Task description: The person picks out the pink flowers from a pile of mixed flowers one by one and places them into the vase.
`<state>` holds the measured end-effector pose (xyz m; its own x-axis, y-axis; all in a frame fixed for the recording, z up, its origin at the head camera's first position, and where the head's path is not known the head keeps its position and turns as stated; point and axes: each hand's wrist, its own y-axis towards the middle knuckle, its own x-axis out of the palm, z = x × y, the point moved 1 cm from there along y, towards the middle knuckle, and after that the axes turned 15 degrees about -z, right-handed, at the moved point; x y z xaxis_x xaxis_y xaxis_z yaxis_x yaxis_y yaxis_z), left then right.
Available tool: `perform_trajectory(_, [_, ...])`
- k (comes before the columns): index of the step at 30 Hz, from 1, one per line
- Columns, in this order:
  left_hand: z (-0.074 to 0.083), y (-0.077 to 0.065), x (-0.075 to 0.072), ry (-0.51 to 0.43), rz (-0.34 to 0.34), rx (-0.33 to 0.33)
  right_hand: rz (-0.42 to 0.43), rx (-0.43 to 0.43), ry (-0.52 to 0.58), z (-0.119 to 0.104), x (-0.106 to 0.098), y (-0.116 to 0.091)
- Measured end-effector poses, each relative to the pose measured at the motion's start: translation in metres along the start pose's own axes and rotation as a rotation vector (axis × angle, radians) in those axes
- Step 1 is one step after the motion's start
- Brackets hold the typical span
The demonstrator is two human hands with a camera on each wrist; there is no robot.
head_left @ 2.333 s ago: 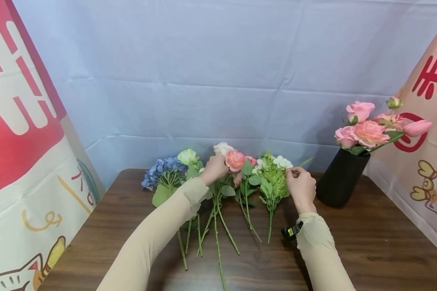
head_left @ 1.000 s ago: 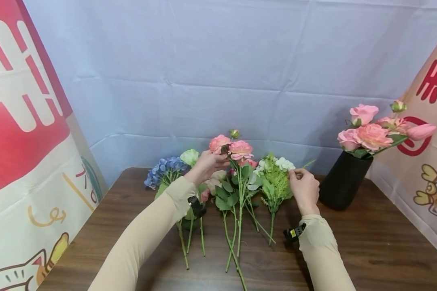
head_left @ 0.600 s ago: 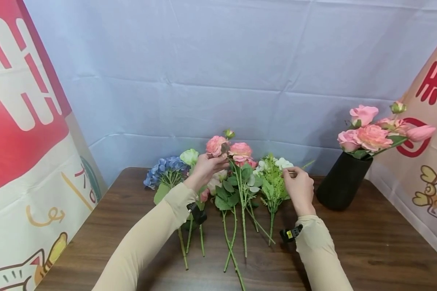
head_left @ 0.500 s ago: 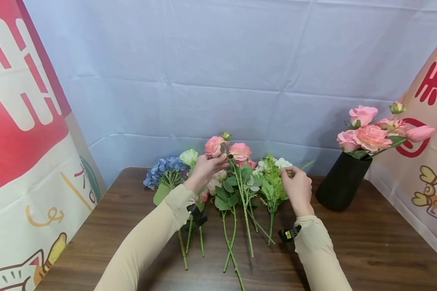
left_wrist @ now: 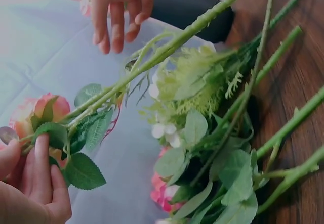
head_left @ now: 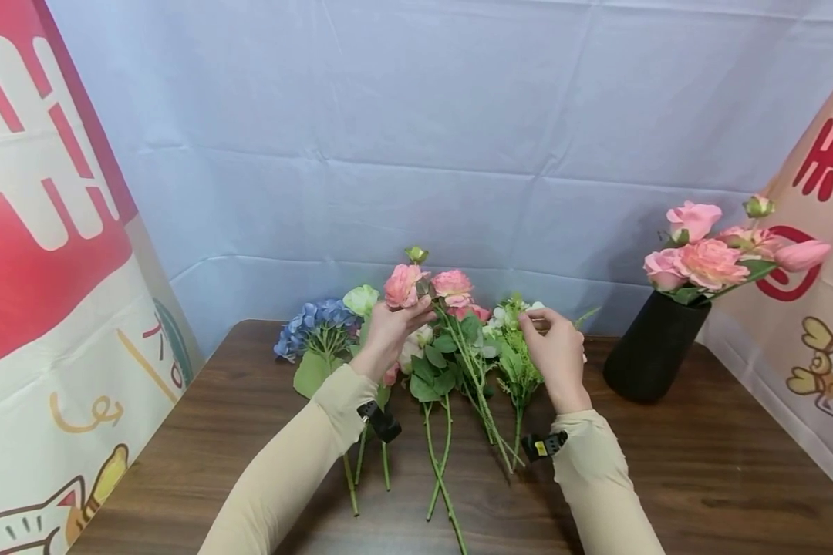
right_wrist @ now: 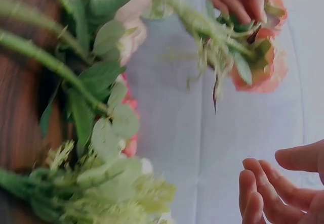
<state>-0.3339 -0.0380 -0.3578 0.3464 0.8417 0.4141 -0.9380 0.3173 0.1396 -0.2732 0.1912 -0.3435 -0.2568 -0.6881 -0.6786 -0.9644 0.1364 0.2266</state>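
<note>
My left hand [head_left: 386, 339] pinches a pink peony spray [head_left: 453, 287] just below its two blooms and green bud. The spray is raised over the other flowers, its stem slanting down to the right. In the left wrist view, thumb and fingers close on a thin branch beside serrated leaves [left_wrist: 85, 172]. My right hand [head_left: 557, 354] hovers near the white flowers and feathery greenery [head_left: 517, 362], to the right of the spray. Its fingers are loosely bent with nothing between them, as the right wrist view confirms. That hand partly hides the white blossoms.
A black vase [head_left: 649, 354] holding pink flowers [head_left: 709, 260] stands at the back right. Blue hydrangea [head_left: 312, 327], a pale green bloom [head_left: 361, 300] and more stems lie along the back of the wooden table [head_left: 666, 478]. A pale cloth [head_left: 416, 154] hangs behind.
My left hand has lifted the peony spray from among the flowers, and its stem end has swung right. My right hand has moved left from beside the white flowers.
</note>
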Motion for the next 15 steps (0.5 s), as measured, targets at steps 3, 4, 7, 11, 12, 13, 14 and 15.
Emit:
perform_trajectory(3, [0.000, -0.003, 0.001, -0.020, 0.011, 0.020, 0.021, -0.069, 0.000, -0.010, 0.002, -0.001])
perform_trajectory(4, [0.000, -0.003, 0.002, -0.033, 0.012, 0.028, 0.025, -0.089, 0.003, -0.013, 0.003, -0.002])
perform_trajectory(7, [0.002, -0.005, 0.003, -0.070, 0.022, 0.056, 0.027, -0.133, 0.010, -0.020, 0.006, -0.003])
perform_trajectory(11, [0.005, -0.008, 0.005, -0.108, 0.043, 0.077, 0.011, -0.169, 0.030, -0.029, 0.007, -0.006])
perform_trajectory(12, [0.006, -0.009, 0.006, -0.114, 0.046, 0.082, 0.007, -0.176, 0.032, -0.031, 0.007, -0.007])
perform_trajectory(13, [0.007, -0.010, 0.006, -0.122, 0.047, 0.089, 0.001, -0.185, 0.041, -0.032, 0.008, -0.008])
perform_trajectory(14, [0.008, -0.011, 0.007, -0.126, 0.046, 0.097, -0.005, -0.194, 0.044, -0.034, 0.008, -0.009])
perform_trajectory(15, [0.009, -0.012, 0.007, -0.130, 0.045, 0.106, -0.011, -0.201, 0.045, -0.036, 0.008, -0.011])
